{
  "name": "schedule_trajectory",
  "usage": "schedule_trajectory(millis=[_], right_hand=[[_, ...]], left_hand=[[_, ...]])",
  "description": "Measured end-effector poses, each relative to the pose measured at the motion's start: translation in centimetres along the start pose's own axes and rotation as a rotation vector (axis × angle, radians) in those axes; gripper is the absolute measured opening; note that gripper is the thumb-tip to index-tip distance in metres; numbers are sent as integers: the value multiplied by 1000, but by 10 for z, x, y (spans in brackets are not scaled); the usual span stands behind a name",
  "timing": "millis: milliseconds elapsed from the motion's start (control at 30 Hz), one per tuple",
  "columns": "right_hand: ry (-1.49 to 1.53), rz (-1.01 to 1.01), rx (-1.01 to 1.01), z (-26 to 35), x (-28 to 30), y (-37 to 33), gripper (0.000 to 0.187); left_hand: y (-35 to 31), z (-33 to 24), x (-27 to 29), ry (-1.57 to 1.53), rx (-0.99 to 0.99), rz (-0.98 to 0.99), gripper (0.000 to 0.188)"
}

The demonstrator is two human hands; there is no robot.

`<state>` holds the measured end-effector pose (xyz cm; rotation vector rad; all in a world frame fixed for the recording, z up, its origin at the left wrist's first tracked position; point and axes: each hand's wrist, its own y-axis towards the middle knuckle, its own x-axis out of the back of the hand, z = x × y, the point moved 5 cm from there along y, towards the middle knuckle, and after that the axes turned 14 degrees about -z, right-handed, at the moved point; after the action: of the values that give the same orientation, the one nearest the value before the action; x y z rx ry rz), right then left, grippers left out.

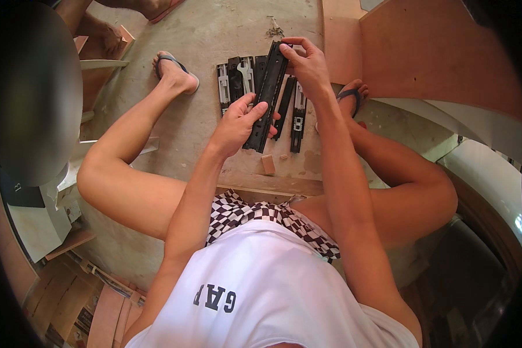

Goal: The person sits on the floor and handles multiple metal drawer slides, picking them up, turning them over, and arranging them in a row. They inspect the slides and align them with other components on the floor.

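A black drawer slide (267,95) is held between my two hands, tilted with its far end leaning right. My left hand (240,123) grips it near its lower end, thumb on top and fingertips showing past the right edge. Around its far end my right hand (307,65) is closed, thumb on the face. On the floor just beyond and beside it lie more drawer slides (234,81), some black, some with pale metal parts. One slide (297,119) rests to the right of the held one. A pale wrench-shaped piece (246,75) lies on the left group.
A small pile of screws (275,28) sits at the far side of the floor. Wood offcuts (268,164) lie close to me. Large wooden panels (441,52) stand at the right. Another person's hand (111,39) is at a wooden frame (104,64) on the far left.
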<state>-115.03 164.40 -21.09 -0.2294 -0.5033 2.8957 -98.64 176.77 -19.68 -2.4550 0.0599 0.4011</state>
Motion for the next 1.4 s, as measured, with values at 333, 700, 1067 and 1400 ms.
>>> schedule_trajectory(millis=[333,700,1067,1400], right_hand=[[-133,276,-12,10,-16,-22,89],[-105,97,35,32,-32,-18,62],[-31,173,22,51,-9,-3,67],[-53,79,6,50,-6,-4,61]], left_hand=[[7,-4,5,88,-92,-177,32],[15,-25,1,209,-161,-280,36],[3,-39,-29,-92,22,-16,41],[0,-40,-34,-193,56,59,37]])
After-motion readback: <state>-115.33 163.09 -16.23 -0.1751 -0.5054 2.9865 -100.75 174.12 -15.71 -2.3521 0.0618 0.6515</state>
